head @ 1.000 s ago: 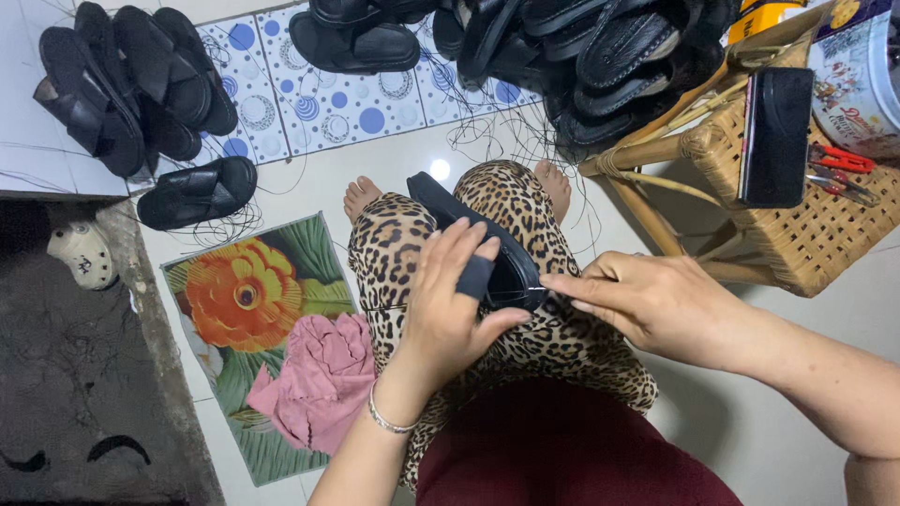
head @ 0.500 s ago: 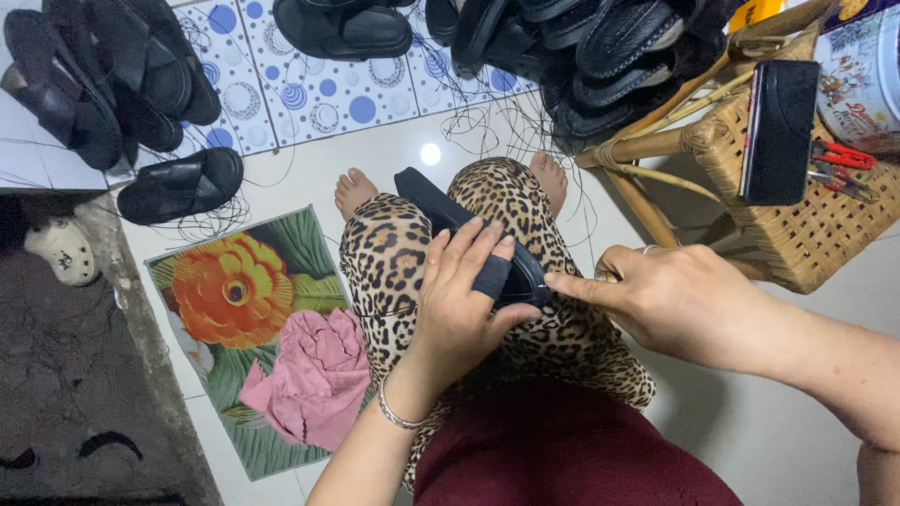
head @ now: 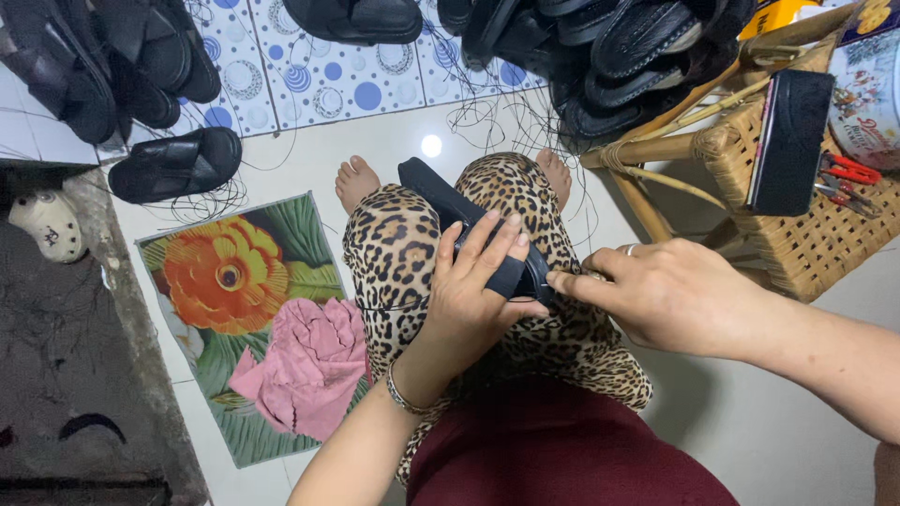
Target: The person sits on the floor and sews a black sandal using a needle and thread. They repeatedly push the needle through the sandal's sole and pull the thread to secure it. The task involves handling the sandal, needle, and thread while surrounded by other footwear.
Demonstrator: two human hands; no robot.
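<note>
In the middle of the frame, a black sandal point(head: 441, 199) lies across the lap of a seated person in leopard-print trousers point(head: 403, 253), its far end pointing toward the upper left, between the two bare feet point(head: 356, 180) on the pale floor point(head: 750, 422).

The left hand point(head: 473, 286) lies flat over the near part of the sandal, fingers point(head: 487, 245) stretched out and slightly spread, pressing it down against the thigh; a thin bracelet point(head: 401, 394) circles the wrist.

The right hand point(head: 656, 292) comes in from the right of the frame, its fingers drawn together with the fingertips at the sandal's near edge, just beside the left thumb. Whether they pinch anything there cannot be told. A ring point(head: 630, 249) shows on one finger.

At the lower left a floral mat point(head: 234, 281) lies on the floor, with a crumpled pink cloth point(head: 305, 361) on it. A single black sandal point(head: 173, 164) rests above the mat, and more dark sandals are heaped along the top of the frame point(head: 609, 47). At the upper right stands a wicker stool point(head: 797, 234), carrying a black rectangular block point(head: 789, 141) and red-handled scissors point(head: 848, 173).
</note>
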